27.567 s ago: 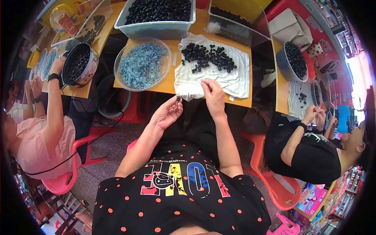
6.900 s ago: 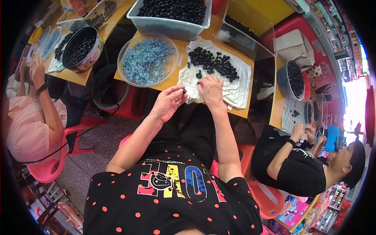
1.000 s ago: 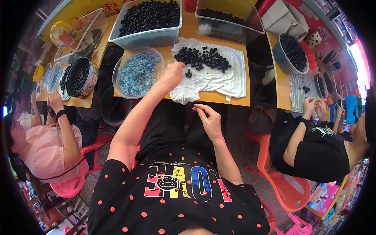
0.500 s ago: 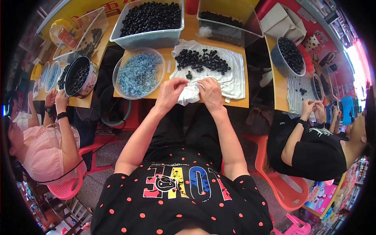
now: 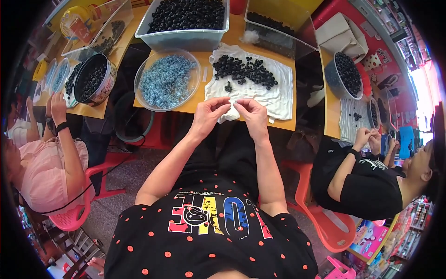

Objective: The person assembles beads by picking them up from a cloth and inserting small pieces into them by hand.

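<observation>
My left hand (image 5: 210,115) is held over the table's near edge, thumb and forefinger pinched together. Facing it a short gap away, my right hand (image 5: 252,117) pinches in the same way. A tiny pale speck shows at the right fingertips; what either pinch holds is too small to make out. Under and beyond the fingers lies a white cloth (image 5: 283,100). On it rests a spread heap of black beads (image 5: 246,70), with a small separate cluster of dark beads (image 5: 228,87) nearer my hands. Left of the cloth stands a clear round tub of light-blue pieces (image 5: 167,80).
A large clear bin (image 5: 181,41) full of black pieces stands at the back, with another clear bin (image 5: 274,43) to its right. Co-workers sit at side tables: one in a pink top (image 5: 55,172) on the left, one in a black shirt (image 5: 367,181) on the right.
My hands have drawn slightly apart and turned, with both pinches now facing each other. The view has shifted a little, so the table items appear farther right. The left co-worker's hands have risen.
</observation>
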A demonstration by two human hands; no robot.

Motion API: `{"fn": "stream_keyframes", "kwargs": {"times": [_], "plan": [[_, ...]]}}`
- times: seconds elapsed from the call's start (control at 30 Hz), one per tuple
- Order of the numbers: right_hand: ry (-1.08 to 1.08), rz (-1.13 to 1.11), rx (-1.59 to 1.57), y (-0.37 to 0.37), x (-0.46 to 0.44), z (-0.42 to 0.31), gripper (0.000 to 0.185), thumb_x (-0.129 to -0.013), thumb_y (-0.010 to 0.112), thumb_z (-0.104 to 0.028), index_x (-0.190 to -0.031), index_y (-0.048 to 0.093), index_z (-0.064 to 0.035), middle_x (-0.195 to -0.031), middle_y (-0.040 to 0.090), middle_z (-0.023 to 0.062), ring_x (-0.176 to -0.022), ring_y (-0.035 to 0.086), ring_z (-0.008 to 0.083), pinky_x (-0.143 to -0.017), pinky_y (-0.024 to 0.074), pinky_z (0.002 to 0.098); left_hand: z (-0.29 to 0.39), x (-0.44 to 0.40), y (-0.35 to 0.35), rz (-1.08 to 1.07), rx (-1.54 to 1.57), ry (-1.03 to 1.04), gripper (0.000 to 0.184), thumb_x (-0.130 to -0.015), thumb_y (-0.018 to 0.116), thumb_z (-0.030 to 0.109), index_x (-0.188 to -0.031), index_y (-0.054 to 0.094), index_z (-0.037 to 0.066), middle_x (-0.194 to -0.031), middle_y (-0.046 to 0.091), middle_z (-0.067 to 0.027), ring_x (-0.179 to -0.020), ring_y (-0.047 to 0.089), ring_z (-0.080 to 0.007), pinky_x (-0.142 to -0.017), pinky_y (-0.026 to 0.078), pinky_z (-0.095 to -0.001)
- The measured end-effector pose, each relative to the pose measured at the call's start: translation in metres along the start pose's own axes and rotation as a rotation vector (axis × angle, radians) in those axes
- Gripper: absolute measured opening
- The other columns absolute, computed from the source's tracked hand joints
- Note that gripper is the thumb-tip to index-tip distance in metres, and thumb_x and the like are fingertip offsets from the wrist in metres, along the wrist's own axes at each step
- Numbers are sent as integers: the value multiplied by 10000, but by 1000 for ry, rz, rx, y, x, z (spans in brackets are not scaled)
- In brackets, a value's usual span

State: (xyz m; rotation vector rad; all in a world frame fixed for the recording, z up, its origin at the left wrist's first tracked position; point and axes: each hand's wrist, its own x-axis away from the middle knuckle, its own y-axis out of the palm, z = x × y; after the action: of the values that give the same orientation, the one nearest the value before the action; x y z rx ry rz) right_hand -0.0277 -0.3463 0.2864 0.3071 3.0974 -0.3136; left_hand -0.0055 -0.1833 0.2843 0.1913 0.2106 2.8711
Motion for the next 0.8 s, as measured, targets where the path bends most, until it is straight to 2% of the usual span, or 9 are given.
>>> {"fn": "stream_keyframes", "kwargs": {"times": [0.07, 0.1, 0.23, 0.53, 0.63, 0.7, 0.73, 0.8], "plan": [[62, -80, -370, 2, 9, -2, 155, -867, 674, -75, -974, 684, 37, -854, 693, 47, -764, 625, 69, -699, 494, 204, 0, 1, 1, -56, 44, 14, 210, -887, 649, 92, -1061, 680, -21, -921, 667, -51, -812, 624, -99, -741, 498, -227], [88, -101, -363, 0, 12, -3, 153, -878, 654, -54, -986, 680, 52, -868, 694, 66, -782, 639, 100, -724, 508, 217, -1, 1, 1, -111, 85, 32, 217, -883, 656, 92, -1067, 681, -19, -926, 653, -52, -794, 614, -99, -726, 494, -226], [98, -167, -423, -1, 17, -13, 156, -878, 654, -51, -988, 677, 57, -880, 692, 78, -790, 641, 106, -737, 508, 219, 0, 6, 0, -125, 98, 49, 198, -883, 652, 80, -1046, 685, -29, -926, 627, -52, -768, 592, -99, -703, 484, -222], [164, -65, -704, 5, 17, -11, 114, -835, 688, 1, -937, 652, 35, -871, 677, 72, -800, 637, 111, -764, 510, 230, 4, 10, -1, -127, 97, 161, 145, -880, 646, 51, -993, 690, -30, -923, 625, -51, -790, 598, -99, -712, 485, -223], [95, -5, -640, 9, 18, -14, 123, -826, 697, 5, -933, 638, 20, -868, 658, 38, -761, 610, 93, -715, 498, 214, 2, 11, 1, -94, 15, 162, 128, -885, 643, 52, -981, 683, -23, -920, 629, -48, -803, 603, -100, -732, 492, -224], [9, 64, -319, 11, 19, -14, 146, -825, 680, 33, -962, 638, 8, -867, 648, 24, -766, 581, 55, -705, 481, 199, -2, 12, 7, -25, 248, -38, 125, -897, 636, 69, -986, 659, -15, -918, 629, -47, -815, 610, -110, -746, 507, -234], [10, 62, -316, 12, 20, -15, 146, -825, 680, 33, -962, 638, 8, -867, 648, 24, -766, 581, 55, -705, 481, 199, -5, 11, 9, -24, 251, -38, 125, -897, 636, 69, -986, 659, -15, -918, 629, -47, -815, 610, -110, -746, 507, -234], [-168, 131, 67, 17, 23, -18, 148, -819, 680, 34, -957, 641, -3, -835, 622, -11, -719, 532, 35, -674, 454, 185, -9, 10, 12, 10, 573, -170, 133, -906, 631, 90, -999, 637, -5, -915, 634, -47, -816, 617, -122, -743, 522, -248]]}}
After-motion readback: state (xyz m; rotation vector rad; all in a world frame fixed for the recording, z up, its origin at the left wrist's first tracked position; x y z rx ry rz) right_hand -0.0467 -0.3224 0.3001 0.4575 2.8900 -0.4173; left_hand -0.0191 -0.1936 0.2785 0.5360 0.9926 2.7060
